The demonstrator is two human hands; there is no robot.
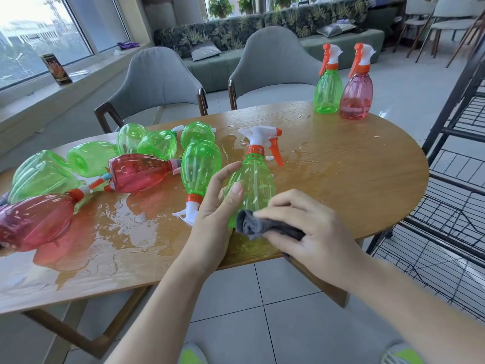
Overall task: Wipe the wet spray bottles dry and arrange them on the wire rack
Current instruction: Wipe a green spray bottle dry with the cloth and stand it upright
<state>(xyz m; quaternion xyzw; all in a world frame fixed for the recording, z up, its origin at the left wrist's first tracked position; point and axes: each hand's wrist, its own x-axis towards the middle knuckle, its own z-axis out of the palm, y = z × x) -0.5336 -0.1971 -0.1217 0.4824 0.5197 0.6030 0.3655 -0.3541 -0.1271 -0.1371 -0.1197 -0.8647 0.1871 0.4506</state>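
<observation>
Left hand point(219, 203) grips upright green spray bottle point(252, 185) near the bench point(354, 179) front edge. Right hand point(309, 229) presses bunched grey cloth point(258, 225) against its lower side. Wire rack point(451, 179) at right. Wet bottles lie at left; green bottle point(328, 93) and pink bottle point(357, 98) stand at far edge.

Both bare forearms reach forward. The left hand point(219, 206) stands edge-up, fingers curled. The right hand point(312, 229) lies palm-down, fingers pinching.
</observation>
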